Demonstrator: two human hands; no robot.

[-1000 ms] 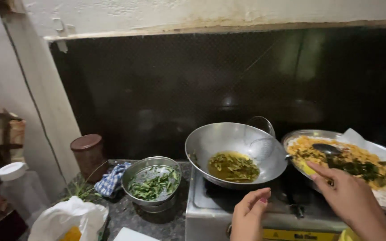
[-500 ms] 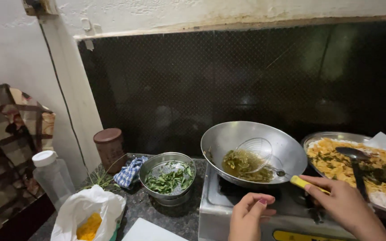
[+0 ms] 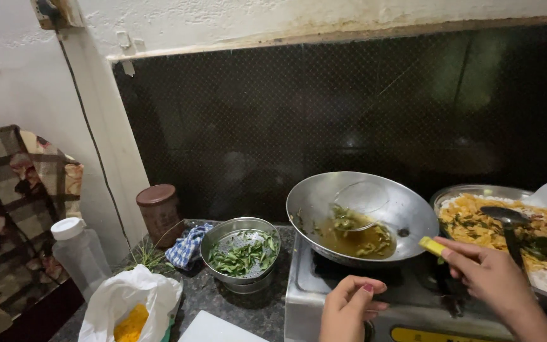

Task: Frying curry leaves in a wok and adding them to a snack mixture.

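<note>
Steel gleams at the middle of the view: a wide wok (image 3: 362,215) sits tilted on the stove (image 3: 324,285), holding a pool of brownish oil with green leaves (image 3: 356,235) in it. A skimmer ladle (image 3: 362,202) rests inside the wok, its yellow-tipped handle (image 3: 433,246) reaching out over the rim to the right. The right hand (image 3: 492,278) pinches that handle between thumb and fingertips, so it is grasping the ladle. The left hand (image 3: 348,307) is low at the front of the stove, fingers curled loosely near the knob area; whether it grips anything there I cannot tell, as the lower part is cut off. To the right of the wok lies a large tray (image 3: 476,190) of rice topped with yellow and green bits, with a dark spoon (image 3: 508,221) lying in it. Left of the stove, on the dark stone surface (image 3: 210,297), stands a steel strainer bowl (image 3: 240,253) of green leaves. Just beside it lies a blue checked cloth (image 3: 188,246), and behind that a brown lidded jar (image 3: 158,212). Nearer the front are a white plastic bag (image 3: 135,304) with something yellow inside and a clear bottle (image 3: 80,253) with a white cap.
</note>
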